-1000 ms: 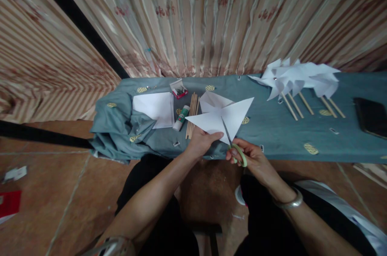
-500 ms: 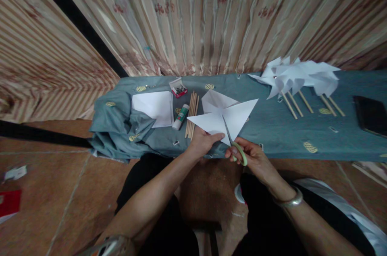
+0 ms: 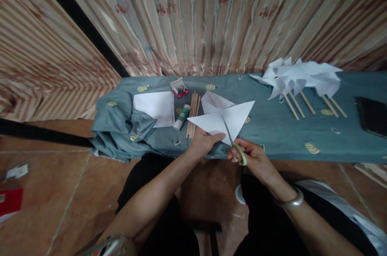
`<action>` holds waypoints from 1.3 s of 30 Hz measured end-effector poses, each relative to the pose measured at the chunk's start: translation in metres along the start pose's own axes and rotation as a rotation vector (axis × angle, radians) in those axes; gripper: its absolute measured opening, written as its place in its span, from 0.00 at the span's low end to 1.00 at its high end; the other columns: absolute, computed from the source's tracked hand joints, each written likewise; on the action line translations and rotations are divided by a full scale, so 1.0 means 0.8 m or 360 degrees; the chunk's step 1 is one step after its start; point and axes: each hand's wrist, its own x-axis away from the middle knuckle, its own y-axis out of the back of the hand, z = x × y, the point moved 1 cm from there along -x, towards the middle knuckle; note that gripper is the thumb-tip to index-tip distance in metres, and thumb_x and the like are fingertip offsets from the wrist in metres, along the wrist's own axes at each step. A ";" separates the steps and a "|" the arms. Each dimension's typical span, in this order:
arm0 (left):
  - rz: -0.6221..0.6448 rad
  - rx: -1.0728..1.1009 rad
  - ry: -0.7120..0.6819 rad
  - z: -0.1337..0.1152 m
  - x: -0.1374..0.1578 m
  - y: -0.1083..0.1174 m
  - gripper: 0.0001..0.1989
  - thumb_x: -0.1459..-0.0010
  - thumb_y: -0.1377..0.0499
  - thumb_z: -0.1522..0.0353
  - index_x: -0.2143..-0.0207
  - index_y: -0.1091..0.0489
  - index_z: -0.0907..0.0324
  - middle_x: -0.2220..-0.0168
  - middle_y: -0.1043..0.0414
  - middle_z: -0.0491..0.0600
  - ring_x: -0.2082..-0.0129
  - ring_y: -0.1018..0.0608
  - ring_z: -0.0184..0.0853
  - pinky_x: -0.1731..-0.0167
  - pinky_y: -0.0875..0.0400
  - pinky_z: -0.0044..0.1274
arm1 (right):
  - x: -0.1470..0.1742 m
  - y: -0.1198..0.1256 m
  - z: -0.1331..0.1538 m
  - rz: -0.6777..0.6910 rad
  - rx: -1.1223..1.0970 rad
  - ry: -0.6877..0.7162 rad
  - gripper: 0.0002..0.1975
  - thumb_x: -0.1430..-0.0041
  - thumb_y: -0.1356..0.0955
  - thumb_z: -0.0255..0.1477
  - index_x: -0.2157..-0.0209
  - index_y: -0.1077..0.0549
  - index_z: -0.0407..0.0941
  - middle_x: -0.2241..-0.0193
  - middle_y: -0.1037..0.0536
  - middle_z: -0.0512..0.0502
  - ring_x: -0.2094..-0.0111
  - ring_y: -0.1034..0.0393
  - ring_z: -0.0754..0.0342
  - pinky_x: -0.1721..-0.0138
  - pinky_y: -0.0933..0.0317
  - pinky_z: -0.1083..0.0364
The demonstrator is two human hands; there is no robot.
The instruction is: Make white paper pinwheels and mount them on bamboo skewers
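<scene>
The left hand (image 3: pixel 204 142) pinches the paper (image 3: pixel 208 123), thumb on top; the right hand (image 3: pixel 250 154) is clamped on the scissors (image 3: pixel 241 154), their blades on that paper between both hands. Pinwheels (image 3: pixel 305 74) lie beyond and right of the right hand. Beyond and left of the left hand: a stack (image 3: pixel 155 106), nearer sticks (image 3: pixel 192 115), a glue stick (image 3: pixel 182 117), and an open box (image 3: pixel 182 94) of metal bits (image 3: pixel 180 89).
</scene>
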 end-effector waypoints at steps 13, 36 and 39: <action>-0.0019 -0.0031 -0.0033 0.001 -0.001 0.000 0.16 0.66 0.31 0.69 0.70 0.29 0.61 0.72 0.26 0.46 0.71 0.27 0.32 0.64 0.32 0.26 | -0.001 -0.001 -0.002 -0.0028 -0.0027 -0.0010 0.23 0.61 0.23 0.48 0.75 0.28 0.44 0.81 0.26 0.52 0.79 0.34 0.61 0.75 0.36 0.60; -0.0065 0.0071 -0.0120 -0.009 -0.021 -0.003 0.18 0.67 0.29 0.71 0.69 0.26 0.61 0.69 0.22 0.46 0.67 0.23 0.35 0.58 0.29 0.29 | 0.032 0.100 0.005 0.0117 0.0523 -0.0098 0.27 0.56 0.25 0.46 0.57 0.25 0.45 0.75 0.24 0.50 0.79 0.32 0.57 0.80 0.41 0.58; -0.0087 0.0152 0.0035 -0.002 -0.019 -0.009 0.21 0.70 0.28 0.72 0.68 0.26 0.62 0.70 0.23 0.46 0.68 0.23 0.35 0.59 0.28 0.30 | 0.028 0.133 -0.001 -0.0306 0.0973 0.0192 0.24 0.50 0.28 0.46 0.55 0.26 0.46 0.73 0.21 0.47 0.76 0.28 0.52 0.77 0.37 0.55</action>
